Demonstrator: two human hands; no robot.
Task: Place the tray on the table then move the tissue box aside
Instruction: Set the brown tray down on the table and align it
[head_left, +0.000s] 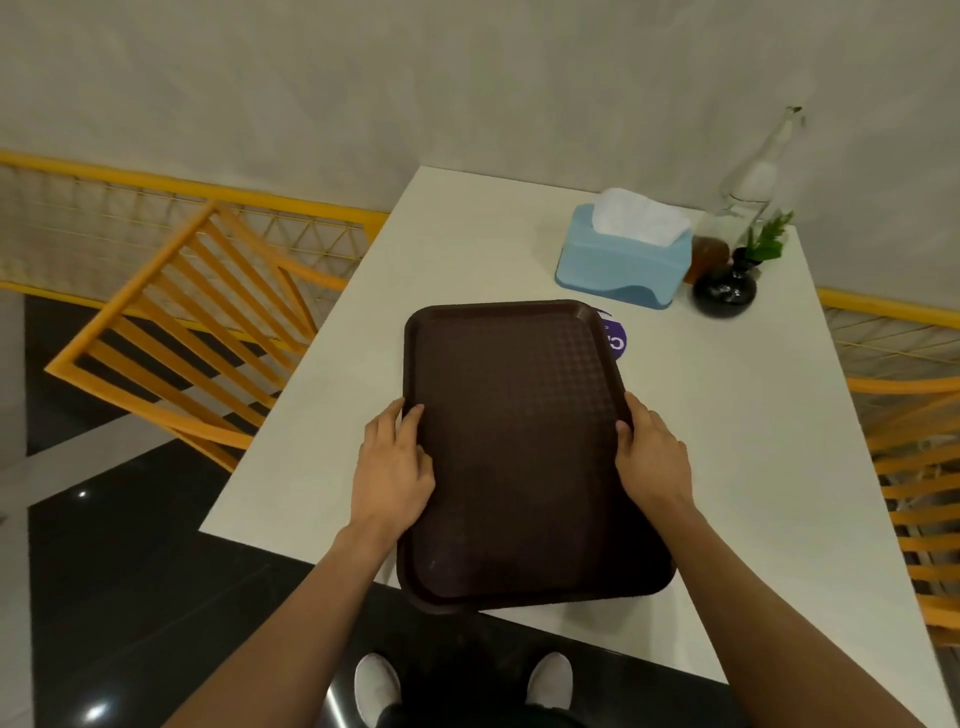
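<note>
Head cam looking down at my two hands, both on the brown tray (519, 447) in the middle of the frame. My left hand (392, 467) is clamped on the left long edge, thumb over the rim, other fingers tucked under where I can't see them. Right hand (652, 457) is doing the same on the right edge. Tray is empty, just the textured surface. Its near end sticks out past the front edge of the white table (467, 249), and honestly I can't tell whether it's resting flat on the tabletop or held just above it.

Some round purple sticker (614, 340) is mostly hidden under the tray's far right corner, only a letter or so shows, can't read it.

Tissue box (623, 262) sits in the upper right of the frame, light blue, white tissue bunched out of the top, well apart from the tray. Right of it there's a clear glass bottle (753, 176), a little black vase (724, 291) with a green sprig in it, and something amber squeezed between box and vase that I can't make out.

Orange chairs (176, 332) on both sides, the right one cut off. My white shoes (376, 686) at the bottom.
</note>
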